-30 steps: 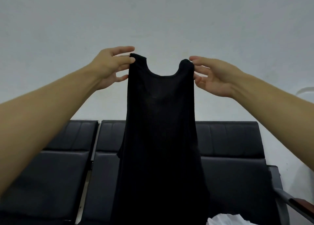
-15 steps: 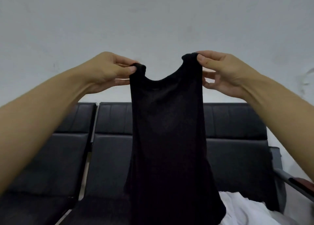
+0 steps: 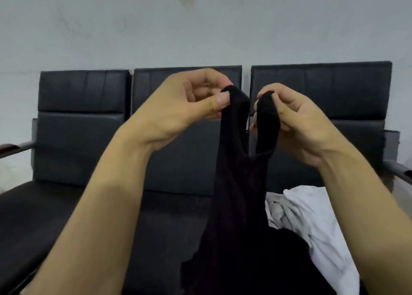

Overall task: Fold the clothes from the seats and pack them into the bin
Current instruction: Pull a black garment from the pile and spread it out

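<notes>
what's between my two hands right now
In the head view, only the black top's two straps: left hand pinches one, right hand the other, a narrow gap between them.

Three black seats (image 3: pixel 187 161), two hands — one black top (image 3: pixel 240 194), perhaps one white garment (image 3: pixel 312 223).

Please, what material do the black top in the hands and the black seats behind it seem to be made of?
The black top looks like a soft, matte knit fabric, perhaps ribbed: it hangs limp from the straps that the left hand and right hand pinch. The seats look like leather or an imitation of it: smooth, with a faint sheen and stitched panels. Which of the two, I cannot tell.
</notes>
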`<state>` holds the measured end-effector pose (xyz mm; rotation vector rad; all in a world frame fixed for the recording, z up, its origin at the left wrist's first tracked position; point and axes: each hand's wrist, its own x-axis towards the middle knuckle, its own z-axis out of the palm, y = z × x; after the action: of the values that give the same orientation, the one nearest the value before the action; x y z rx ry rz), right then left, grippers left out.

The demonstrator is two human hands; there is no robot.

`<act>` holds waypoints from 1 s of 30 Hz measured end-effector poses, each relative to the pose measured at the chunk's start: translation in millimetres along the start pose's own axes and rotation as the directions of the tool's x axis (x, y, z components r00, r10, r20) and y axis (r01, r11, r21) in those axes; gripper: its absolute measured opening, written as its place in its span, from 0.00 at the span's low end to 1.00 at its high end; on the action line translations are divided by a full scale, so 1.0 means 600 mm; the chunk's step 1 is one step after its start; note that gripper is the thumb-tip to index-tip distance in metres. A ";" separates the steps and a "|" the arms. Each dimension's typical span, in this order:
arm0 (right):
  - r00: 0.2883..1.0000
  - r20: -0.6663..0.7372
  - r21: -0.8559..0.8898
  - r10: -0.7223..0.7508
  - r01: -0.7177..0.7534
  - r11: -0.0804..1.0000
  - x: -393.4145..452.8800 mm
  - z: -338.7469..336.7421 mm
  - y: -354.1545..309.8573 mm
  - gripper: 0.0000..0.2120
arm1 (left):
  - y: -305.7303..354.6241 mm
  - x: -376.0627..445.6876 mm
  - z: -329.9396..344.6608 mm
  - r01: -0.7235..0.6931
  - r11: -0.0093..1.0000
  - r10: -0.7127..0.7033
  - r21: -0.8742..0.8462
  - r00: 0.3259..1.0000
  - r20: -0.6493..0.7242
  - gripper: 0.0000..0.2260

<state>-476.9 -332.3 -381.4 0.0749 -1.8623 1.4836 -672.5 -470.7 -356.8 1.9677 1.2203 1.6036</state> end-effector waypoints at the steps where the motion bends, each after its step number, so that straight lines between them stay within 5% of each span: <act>1: 1.000 -0.001 -0.002 -0.002 0.002 1.000 0.002 0.003 0.007 0.05 | -0.012 -0.001 0.010 -0.005 1.000 0.005 -0.003 1.000 -0.004 0.03; 15: 0.998 0.018 -0.271 -0.065 0.067 0.960 -0.002 0.027 0.035 0.12 | -0.060 -0.027 0.053 0.079 0.995 -0.080 -0.060 0.997 -0.014 0.10; 20: 1.000 -0.010 -0.486 0.009 -0.013 0.874 -0.004 0.022 0.025 0.25 | -0.045 -0.040 0.040 0.086 0.993 -0.085 0.075 0.996 -0.013 0.13; 25: 0.992 -0.051 -0.629 0.117 -0.123 0.768 -0.012 0.013 0.005 0.12 | -0.033 -0.042 0.023 0.079 0.946 -0.058 0.315 0.995 -0.076 0.08; 30: 0.931 0.014 -0.622 0.365 -0.278 0.732 -0.024 0.014 -0.008 0.31 | -0.027 -0.037 0.019 0.124 0.931 -0.025 0.343 0.960 -0.278 0.06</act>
<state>-468.2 -346.7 -386.1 -0.4998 -2.4834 1.0189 -668.5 -475.6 -386.3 1.9147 1.7847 1.7533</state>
